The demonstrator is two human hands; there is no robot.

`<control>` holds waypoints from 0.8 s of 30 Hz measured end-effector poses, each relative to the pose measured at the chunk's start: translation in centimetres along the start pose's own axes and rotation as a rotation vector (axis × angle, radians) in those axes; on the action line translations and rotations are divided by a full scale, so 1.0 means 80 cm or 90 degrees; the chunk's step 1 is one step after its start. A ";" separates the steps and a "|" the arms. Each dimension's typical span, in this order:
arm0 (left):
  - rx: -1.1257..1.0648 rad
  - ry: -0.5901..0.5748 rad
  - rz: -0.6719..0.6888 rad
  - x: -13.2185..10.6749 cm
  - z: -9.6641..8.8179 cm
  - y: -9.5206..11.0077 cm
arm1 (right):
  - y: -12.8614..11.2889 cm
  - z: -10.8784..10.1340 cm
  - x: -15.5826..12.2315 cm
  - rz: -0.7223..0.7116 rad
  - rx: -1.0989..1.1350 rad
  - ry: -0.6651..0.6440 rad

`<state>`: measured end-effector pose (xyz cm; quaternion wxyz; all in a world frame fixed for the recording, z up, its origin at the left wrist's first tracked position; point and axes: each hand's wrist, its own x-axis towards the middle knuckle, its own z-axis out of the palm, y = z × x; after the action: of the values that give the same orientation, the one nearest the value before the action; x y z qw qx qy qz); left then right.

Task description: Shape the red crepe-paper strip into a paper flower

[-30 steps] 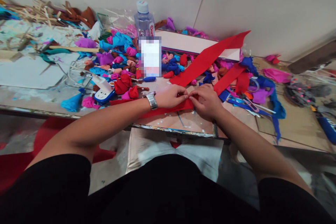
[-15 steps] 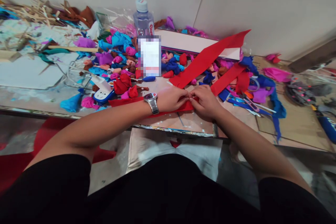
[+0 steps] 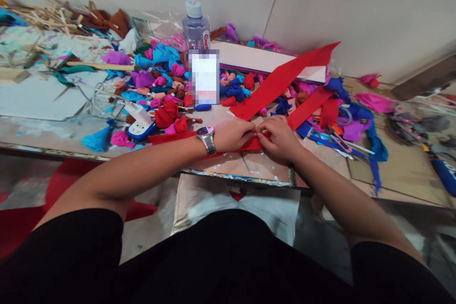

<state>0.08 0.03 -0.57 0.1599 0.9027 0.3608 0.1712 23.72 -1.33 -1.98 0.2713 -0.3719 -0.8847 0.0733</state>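
Red strip [image 3: 171, 137], slvr watch [image 3: 205, 137]

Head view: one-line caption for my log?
Left hand and right hand pinch a red fabric strip on a table, coloured cloth scraps and a water bottle behind.

water bottle [image 3: 195, 26], white charger [image 3: 139, 123], wooden sticks [image 3: 46, 14], scissors [image 3: 338, 141]

The clear plastic water bottle [image 3: 195, 26], at twelve o'clock on the counter [image 3: 263, 171], carries a red label with partial white letters, roughly "Ga"; nothing else is legible.
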 end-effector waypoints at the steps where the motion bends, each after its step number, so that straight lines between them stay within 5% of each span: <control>1: -0.006 0.003 0.005 0.000 0.000 0.000 | 0.000 0.001 0.000 0.000 -0.001 -0.001; 24: 0.021 0.001 0.014 0.000 -0.005 0.003 | 0.003 0.002 0.000 0.011 -0.013 -0.032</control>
<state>0.10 -0.05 -0.14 0.1425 0.9091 0.3535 0.1680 23.78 -1.17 -2.20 0.2445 -0.3806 -0.8886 0.0759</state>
